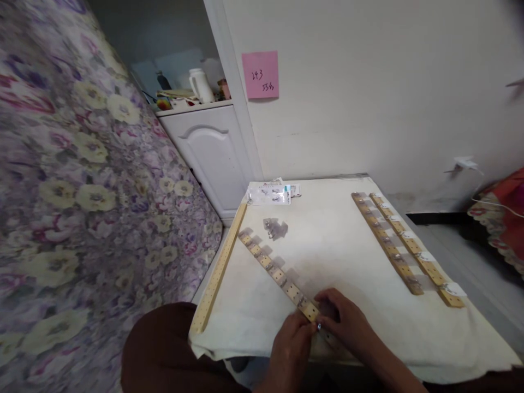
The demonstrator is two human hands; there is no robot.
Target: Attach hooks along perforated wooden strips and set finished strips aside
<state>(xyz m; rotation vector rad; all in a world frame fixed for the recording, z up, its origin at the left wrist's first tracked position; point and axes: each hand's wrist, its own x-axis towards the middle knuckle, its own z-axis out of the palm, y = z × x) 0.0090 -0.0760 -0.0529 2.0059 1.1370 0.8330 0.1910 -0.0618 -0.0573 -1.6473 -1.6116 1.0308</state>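
Note:
A wooden strip with holes [273, 268] lies diagonally on the white cloth-covered table [339, 256]. Both hands meet at its near end. My left hand [292, 341] pinches something small and metallic at that end. My right hand [346, 322] is curled over the strip's end beside it. A small clear bag of metal parts [275, 227] lies just beyond the strip's far end. Another plain perforated strip [220, 270] rests along the table's left edge. Two strips fitted with clips and white tags [403, 248] lie side by side at the right.
A packet with printed card [270, 194] sits at the table's far edge. A flowered bedspread [82, 191] fills the left. A white cabinet [213, 153] with a jug stands behind, and a pink note [260, 75] hangs on the wall.

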